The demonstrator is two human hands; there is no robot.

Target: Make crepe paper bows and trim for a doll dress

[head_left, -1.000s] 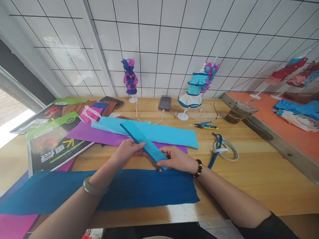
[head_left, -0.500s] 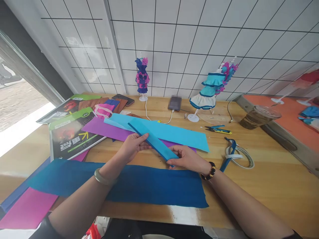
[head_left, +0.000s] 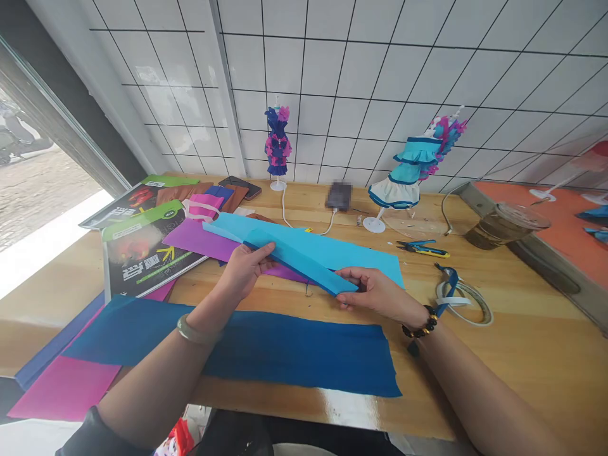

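Note:
A folded light-blue paper strip with a darker blue edge (head_left: 304, 261) is held slantwise above the table between my two hands. My left hand (head_left: 247, 269) pinches its upper left end, thumb on top. At the lower right end, my right hand (head_left: 363, 288) grips it between thumb and fingers. Behind it lies a wide light-blue paper sheet (head_left: 375, 258), partly over a purple sheet (head_left: 190, 239). Closer to me, a long dark-blue paper sheet (head_left: 308, 354) lies flat beneath my left forearm.
Two small dressed mannequins (head_left: 278, 142) (head_left: 403, 168) stand by the tiled wall. Yellow-and-blue pliers (head_left: 422, 248), a tape roll (head_left: 475, 304) and a cup of dark drink (head_left: 506, 225) are on the right. Magazines (head_left: 142, 250) and pink paper (head_left: 66, 386) lie on the left.
The folded strip has turned to a flatter slant, its right end moving right and up with my right hand. My left hand has shifted slightly left. The view has moved a little.

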